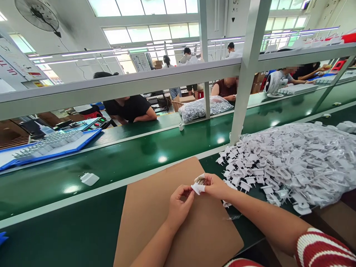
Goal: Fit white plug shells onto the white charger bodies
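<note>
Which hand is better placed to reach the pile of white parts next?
Probably the right hand: it is nearer the pile, while the left hand is farther off, over the cardboard. Both hands' fingers meet at one small white part.

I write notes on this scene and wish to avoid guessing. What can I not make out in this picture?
In the head view:
Small white part: full shape, partly covered by the left hand and right hand.
White pieces: number; they overlap, some under clear plastic.
Blue thing: form, cut off by the left edge.
Person in black: part of the head, behind the beam.
</note>
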Tool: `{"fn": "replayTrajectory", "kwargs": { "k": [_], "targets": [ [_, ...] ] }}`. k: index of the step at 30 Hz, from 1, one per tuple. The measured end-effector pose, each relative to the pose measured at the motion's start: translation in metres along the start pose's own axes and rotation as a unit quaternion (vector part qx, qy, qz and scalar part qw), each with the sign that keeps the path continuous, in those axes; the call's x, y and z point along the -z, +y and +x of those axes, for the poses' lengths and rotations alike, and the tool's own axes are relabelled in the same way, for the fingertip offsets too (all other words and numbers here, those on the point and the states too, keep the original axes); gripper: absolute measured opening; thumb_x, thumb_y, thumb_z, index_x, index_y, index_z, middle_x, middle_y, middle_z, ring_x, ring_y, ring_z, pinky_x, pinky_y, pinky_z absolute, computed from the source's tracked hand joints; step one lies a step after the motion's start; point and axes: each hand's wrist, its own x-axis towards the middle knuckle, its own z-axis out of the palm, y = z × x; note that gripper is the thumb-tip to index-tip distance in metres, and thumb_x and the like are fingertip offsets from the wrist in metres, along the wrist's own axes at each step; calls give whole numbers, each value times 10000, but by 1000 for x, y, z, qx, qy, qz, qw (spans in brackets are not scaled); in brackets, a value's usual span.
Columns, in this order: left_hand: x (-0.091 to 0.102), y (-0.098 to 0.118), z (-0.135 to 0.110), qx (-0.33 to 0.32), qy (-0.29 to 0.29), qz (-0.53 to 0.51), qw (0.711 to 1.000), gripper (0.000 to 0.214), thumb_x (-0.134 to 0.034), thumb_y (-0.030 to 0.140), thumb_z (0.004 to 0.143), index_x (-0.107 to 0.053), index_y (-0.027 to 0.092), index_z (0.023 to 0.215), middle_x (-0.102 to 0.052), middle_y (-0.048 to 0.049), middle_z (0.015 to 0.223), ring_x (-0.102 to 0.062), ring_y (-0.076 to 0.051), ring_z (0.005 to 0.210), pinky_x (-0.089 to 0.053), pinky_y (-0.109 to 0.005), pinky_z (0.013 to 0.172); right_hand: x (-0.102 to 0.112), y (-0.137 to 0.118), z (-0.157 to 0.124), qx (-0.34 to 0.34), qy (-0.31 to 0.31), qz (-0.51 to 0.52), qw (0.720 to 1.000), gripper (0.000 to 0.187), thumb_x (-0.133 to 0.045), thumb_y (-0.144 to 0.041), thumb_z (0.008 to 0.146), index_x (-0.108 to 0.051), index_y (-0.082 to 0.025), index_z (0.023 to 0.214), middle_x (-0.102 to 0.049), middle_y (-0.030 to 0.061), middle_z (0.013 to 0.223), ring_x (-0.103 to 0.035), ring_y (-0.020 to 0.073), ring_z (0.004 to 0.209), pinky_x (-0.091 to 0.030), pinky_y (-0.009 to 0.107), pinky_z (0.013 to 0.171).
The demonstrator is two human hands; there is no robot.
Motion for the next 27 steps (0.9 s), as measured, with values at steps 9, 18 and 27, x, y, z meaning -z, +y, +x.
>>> {"fn": "replayTrajectory", "kwargs": {
  "k": [9, 18, 27],
  "targets": [
    [-1, -6, 2, 2, 15, -17, 1000, 277, -663, 463, 929, -742, 200, 892, -726, -48, 847, -637, -196, 761, -516, -294, 732, -2, 0, -3, 1, -67, 17, 998, 478, -888, -285, 644, -676, -197, 1064, -746, 16, 968, -687, 146, 880, -522, 316, 898],
    [0, -5, 1, 16, -11, -35, 999, 310, -636, 486, 953, -725, 192, 914, -704, -52, 841, -617, -200, 775, -497, -301, 743, -2, -3, -4, 6, -32, -46, 998, 371, -875, -416, 688, -730, -194, 947, -746, 26, 902, -669, 167, 830, -508, 291, 776],
    [-1, 3, -4, -1, -89, -36, 995, 313, -607, 464, 986, -681, 189, 856, -667, -38, 835, -561, -185, 775, -450, -295, 745, 7, 5, 1, 25, 15, -142, 990, 277, -746, -454, 803, -702, -182, 779, -712, 23, 744, -630, 156, 668, -465, 274, 647]
  ]
}}
